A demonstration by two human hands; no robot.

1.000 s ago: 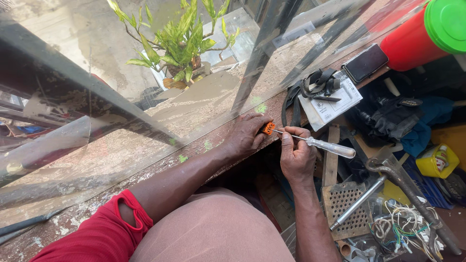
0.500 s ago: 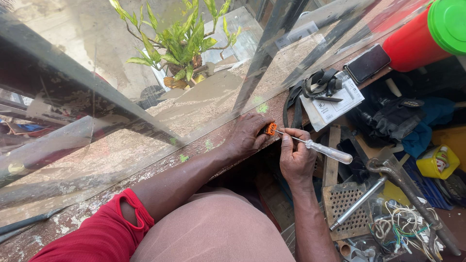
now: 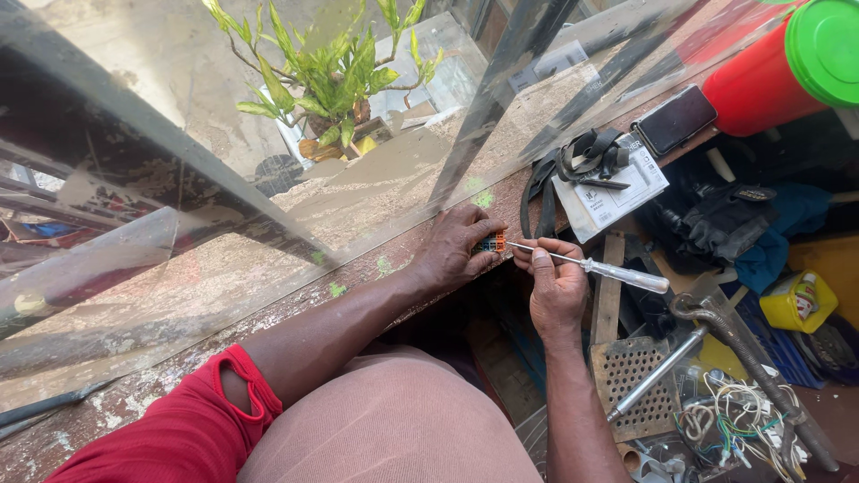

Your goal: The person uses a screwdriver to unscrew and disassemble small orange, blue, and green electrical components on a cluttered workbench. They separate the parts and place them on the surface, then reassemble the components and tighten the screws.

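Both hands sit pretty much where they were half a second ago, only the right hand [image 3: 557, 286] has slid a touch so the slim metal screwdriver with the clear plastic handle [image 3: 598, 267] lies flatter, its tip right at the small orange and grey plastic connector block [image 3: 491, 241]. Left hand [image 3: 458, 246] has its fingers curled tight around that block, pinning it on the edge of the worn, paint-flecked wooden counter [image 3: 358, 273]; right fingers are closed round the screwdriver shaft. Most of the block is hidden under the left fingers, so only one orange end with dark slots shows, too small to make out any detail. The red cylindrical container with the green lid [image 3: 787, 63] is cut off at the top right corner.
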